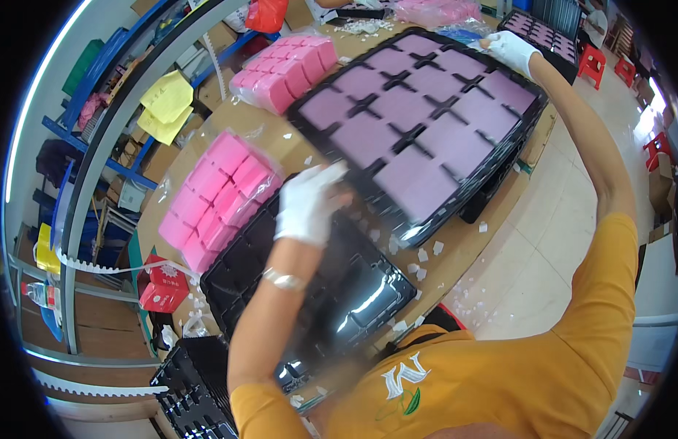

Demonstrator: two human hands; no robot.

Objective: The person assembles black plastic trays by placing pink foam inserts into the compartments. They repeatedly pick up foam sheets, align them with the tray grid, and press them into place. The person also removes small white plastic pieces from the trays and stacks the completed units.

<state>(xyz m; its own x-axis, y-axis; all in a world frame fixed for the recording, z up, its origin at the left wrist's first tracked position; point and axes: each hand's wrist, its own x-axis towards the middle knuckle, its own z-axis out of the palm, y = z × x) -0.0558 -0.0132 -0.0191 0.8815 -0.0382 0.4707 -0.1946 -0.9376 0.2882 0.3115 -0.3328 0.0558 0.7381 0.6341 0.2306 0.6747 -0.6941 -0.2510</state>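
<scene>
A large black tray [309,134] filled with flat pale-purple pads [419,186] lies on the table, on top of other black trays. My right hand [508,53], in a white glove, is at its far right edge with the fingers curled against the rim. My left hand [309,205], also white-gloved and slightly blurred, hovers above an empty black tray [368,274] close to me. Its fingers point toward the left edge of the filled tray; whether they grip it is not clear. Behind the left hand sits a plastic-wrapped block of pink foam pieces [222,194].
Another wrapped pink foam block [287,69] sits farther back. White scraps litter the table [269,135]. A red box [163,284] stands at the left, above stacked black trays [196,388]. A metal shelf is at the left; red stools [592,64] stand on the floor at the right.
</scene>
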